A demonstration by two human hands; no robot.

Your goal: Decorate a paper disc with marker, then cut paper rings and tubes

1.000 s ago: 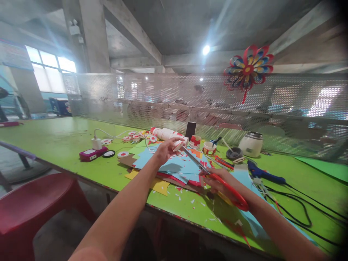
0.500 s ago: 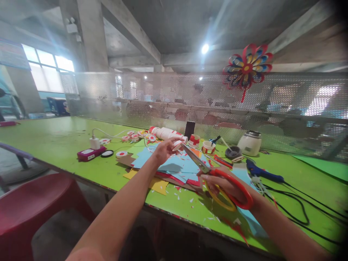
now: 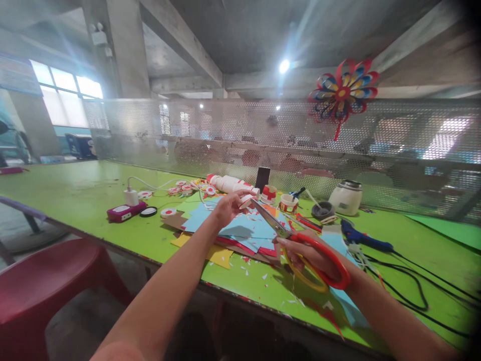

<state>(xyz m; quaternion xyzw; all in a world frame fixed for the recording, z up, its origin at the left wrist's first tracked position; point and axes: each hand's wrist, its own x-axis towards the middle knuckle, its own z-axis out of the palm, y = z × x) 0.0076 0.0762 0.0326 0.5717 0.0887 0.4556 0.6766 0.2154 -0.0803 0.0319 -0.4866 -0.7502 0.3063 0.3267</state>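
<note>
- Pinching a small white paper piece (image 3: 246,202) between thumb and fingers, the left hand (image 3: 229,207) is holding it up over the blue paper sheets (image 3: 244,228), near the far middle of the green table (image 3: 75,195).
- The right hand (image 3: 308,255) is gripping the scissors (image 3: 296,240), its fingers threaded through the red and yellow loops and curled closed around them.
- The scissors' long axis is running from the right hand up and leftward, and the blade tips are meeting the paper piece just right of the left fingertips; I cannot tell how far the blades are parted.
- The left hand is the one nearer the piece; the right is reaching it only through the blades.
- Counting: one pair of scissors, one held piece, two small red-and-white cups (image 3: 288,204), one white jar (image 3: 347,199), one blue glue gun (image 3: 363,240), one pinwheel (image 3: 342,94) hanging on the mesh screen (image 3: 225,135).
</note>
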